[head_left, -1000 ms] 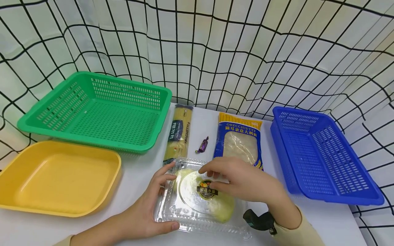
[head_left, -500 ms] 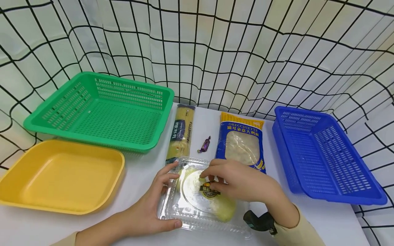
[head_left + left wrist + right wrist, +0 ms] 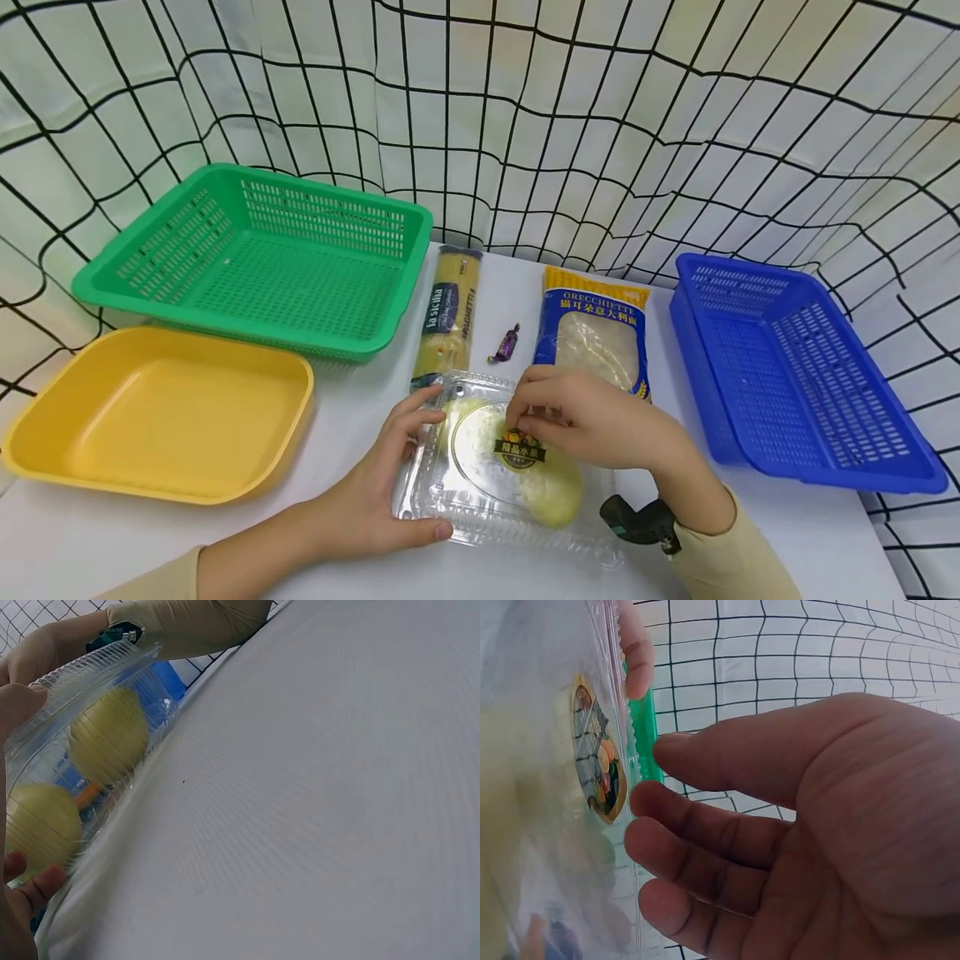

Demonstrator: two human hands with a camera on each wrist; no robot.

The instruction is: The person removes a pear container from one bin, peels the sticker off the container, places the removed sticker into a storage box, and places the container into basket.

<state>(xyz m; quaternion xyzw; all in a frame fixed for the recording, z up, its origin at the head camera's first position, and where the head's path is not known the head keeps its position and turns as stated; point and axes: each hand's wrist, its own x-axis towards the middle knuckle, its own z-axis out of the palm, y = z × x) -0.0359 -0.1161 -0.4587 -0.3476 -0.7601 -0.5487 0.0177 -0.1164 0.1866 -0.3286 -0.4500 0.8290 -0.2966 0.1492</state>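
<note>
Clear plastic box [image 3: 480,523], fruit [image 3: 557,496] inside, toward tabletop's [image 3: 352,408] near edge. Left hand [image 3: 375,496] grips its left side, thumb and fingers wide apart; right hand [image 3: 588,417], loosely bent, empty, by label [image 3: 519,451]. Step, I judge: steadying for fingertip work; next needs precise touch.

Reads "la sicilia" in white on the dark label [image 3: 442,307] of the spaghetti packet [image 3: 448,321], far centre, with finer script beside it too small to make out. Shows "SPAGHETTI" in dark capitals along the packet's right edge. Says "ORECCHIETTE", with "猫耳朵意大利面" just below, on the blue-and-yellow orecchiette bag [image 3: 595,333], farther right. Carries "精品水果" across the round sticker [image 3: 519,451] on the clear plastic clamshell [image 3: 468,483], near centre; looks too slanted to read in the right wrist view.
</note>
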